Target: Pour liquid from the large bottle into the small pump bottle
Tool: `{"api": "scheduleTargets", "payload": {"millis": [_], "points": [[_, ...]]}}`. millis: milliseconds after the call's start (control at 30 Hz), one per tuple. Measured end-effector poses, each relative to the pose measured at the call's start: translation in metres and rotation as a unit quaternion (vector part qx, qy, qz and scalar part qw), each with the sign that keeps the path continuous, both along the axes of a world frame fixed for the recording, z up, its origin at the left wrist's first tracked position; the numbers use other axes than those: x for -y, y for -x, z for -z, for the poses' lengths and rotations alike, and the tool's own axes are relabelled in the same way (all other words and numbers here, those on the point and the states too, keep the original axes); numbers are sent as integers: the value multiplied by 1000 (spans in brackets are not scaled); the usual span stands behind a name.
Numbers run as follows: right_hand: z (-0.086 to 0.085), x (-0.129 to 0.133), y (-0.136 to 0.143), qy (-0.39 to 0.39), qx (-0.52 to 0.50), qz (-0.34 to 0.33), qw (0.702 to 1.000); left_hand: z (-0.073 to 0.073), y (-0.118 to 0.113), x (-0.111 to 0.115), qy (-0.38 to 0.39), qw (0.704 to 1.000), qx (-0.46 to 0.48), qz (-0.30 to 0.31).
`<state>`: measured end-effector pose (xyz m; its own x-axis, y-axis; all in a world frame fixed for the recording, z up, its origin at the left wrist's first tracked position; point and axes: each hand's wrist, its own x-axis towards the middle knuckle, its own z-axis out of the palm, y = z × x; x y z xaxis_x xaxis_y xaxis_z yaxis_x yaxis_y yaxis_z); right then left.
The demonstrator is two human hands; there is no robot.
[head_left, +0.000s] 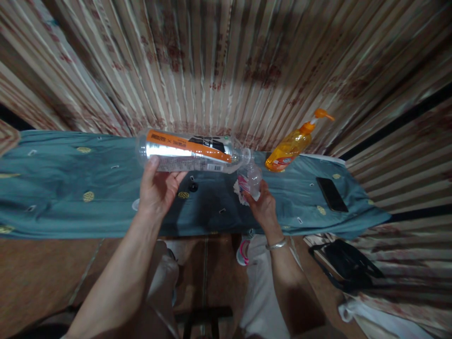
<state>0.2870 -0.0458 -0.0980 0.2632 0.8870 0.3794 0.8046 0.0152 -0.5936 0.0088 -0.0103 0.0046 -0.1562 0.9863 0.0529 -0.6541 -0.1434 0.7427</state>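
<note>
My left hand [158, 188] grips a large clear plastic bottle [190, 153] with an orange, black and silver label. The bottle is held almost level, its neck to the right. In my right hand [260, 202] is a smaller clear plastic bottle [254, 176] with a pink-and-white patch on its side. The necks of both bottles meet or nearly meet; I cannot tell whether they touch. Below the large bottle, a small black cap [193, 187] lies on the teal cloth [106, 197]. A pale round item [136, 205] is partly hidden behind my left wrist.
A pump bottle of orange liquid [287, 150] stands at the back right of the cloth-covered surface. A black phone [332, 194] lies farther right. Pleated patterned curtains [212, 61] hang behind. On the floor side at right is a black bag [348, 263].
</note>
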Motion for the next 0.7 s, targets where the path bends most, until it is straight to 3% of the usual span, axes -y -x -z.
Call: {"api": "scheduleTargets", "payload": {"millis": [700], "points": [[-1,0,0,-9,-2,-7,1000,-1,2,0,-1,1000,-4,10]]}}
